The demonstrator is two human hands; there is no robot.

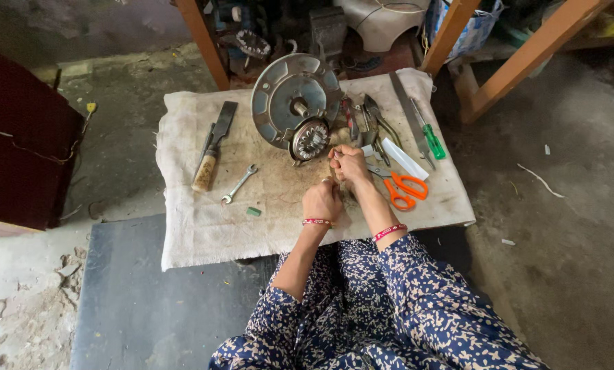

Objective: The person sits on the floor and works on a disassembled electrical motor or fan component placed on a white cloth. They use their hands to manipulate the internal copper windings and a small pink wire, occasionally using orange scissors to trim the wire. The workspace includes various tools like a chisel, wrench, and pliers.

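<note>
Head view: left hand (322,201) clenched on a small thing, too hidden to identify; right hand (350,163) pinches something thin just above it. Both sit on the cloth (197,233) beside the motor housing (295,103), orange scissors (403,188) to the right, wrench (240,183) left.

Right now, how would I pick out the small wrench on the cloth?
Start at the round metal motor plate on the cloth. Look lower left, past the wooden-handled chisel. The wrench lies there slantwise: slim, silvery, the only bare-metal tool without a handle.
</note>
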